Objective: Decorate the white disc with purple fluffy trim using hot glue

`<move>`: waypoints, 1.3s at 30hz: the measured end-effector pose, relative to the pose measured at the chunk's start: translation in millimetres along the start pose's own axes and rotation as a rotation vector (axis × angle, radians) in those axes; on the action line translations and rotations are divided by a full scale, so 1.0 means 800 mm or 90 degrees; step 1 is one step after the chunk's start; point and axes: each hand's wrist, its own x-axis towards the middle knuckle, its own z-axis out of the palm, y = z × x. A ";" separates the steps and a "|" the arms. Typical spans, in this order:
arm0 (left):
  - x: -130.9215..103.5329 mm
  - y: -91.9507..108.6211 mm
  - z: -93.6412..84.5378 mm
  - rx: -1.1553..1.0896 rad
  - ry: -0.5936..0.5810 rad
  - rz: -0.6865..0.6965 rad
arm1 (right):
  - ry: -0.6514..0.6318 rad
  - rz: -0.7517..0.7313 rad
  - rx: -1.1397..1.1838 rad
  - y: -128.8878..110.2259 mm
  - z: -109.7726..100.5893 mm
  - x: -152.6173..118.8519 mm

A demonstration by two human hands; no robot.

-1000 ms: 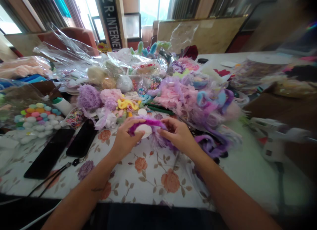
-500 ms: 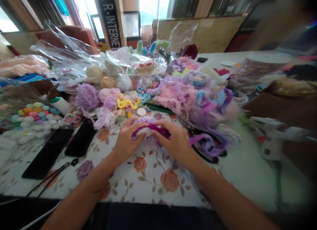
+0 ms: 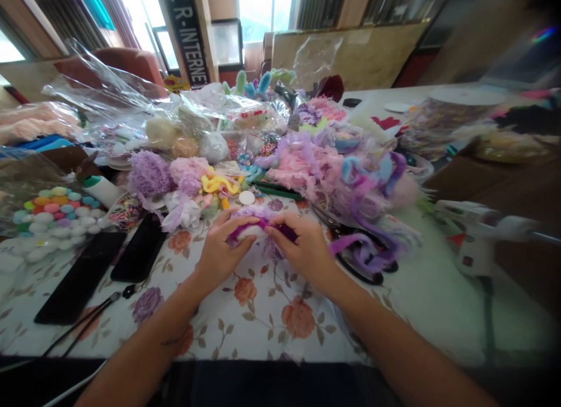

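Fingers (image 3: 248,221) of the left hand (image 3: 221,243) are pinching a small, rounded white piece (image 3: 255,232) together with the end of a fuzzy, magenta-purple strip (image 3: 263,223), the thumb pressing in front and the other fingers curving over behind. The right hand (image 3: 303,243) is closing its thumb and index finger on the same strip, just beside the left fingertips, and part of the strip is showing inside its curled grip. The white piece is sitting between the hands, above the near middle of the table, with the strip running along its upper edge; how firmly the two are joined, one cannot tell.

Pale lilac, wispy yarn (image 3: 274,253) is hanging just below the fingertips. A flat white disc (image 3: 246,197) is lying on the floral-printed cloth (image 3: 210,313) beyond the hands, near a long green stick-like object (image 3: 279,190). To the right, black-handled scissors (image 3: 371,277) are resting partly under a curling purple fuzzy strip (image 3: 362,246), and farther right a white glue gun (image 3: 475,237) is lying on the table (image 3: 432,290). Two black phones (image 3: 81,278) are resting side by side at the left.
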 end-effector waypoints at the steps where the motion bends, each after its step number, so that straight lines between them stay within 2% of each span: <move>1: 0.000 0.001 0.000 -0.009 0.000 -0.007 | 0.005 0.000 0.002 0.000 0.000 0.000; 9: 0.001 0.004 -0.001 -0.107 -0.031 -0.083 | 0.029 0.064 0.058 0.001 -0.006 0.003; 14: -0.001 -0.002 0.000 -0.271 -0.078 -0.195 | -0.029 0.110 0.142 0.006 -0.014 0.011; 18: -0.002 -0.005 0.002 -0.331 -0.086 -0.234 | -0.078 0.095 0.143 0.008 -0.021 0.016; 22: -0.001 -0.002 0.001 -0.299 -0.079 -0.220 | -0.094 0.077 0.092 0.008 -0.021 0.016; 29: -0.002 0.001 0.004 -0.219 -0.065 -0.191 | -0.066 0.025 -0.054 0.013 -0.013 0.012; 35: -0.002 0.004 0.007 -0.204 0.000 -0.180 | -0.003 0.016 0.025 0.005 -0.011 0.007; 39: -0.004 0.003 0.009 -0.121 0.064 -0.144 | 0.036 -0.052 0.024 -0.014 -0.005 -0.005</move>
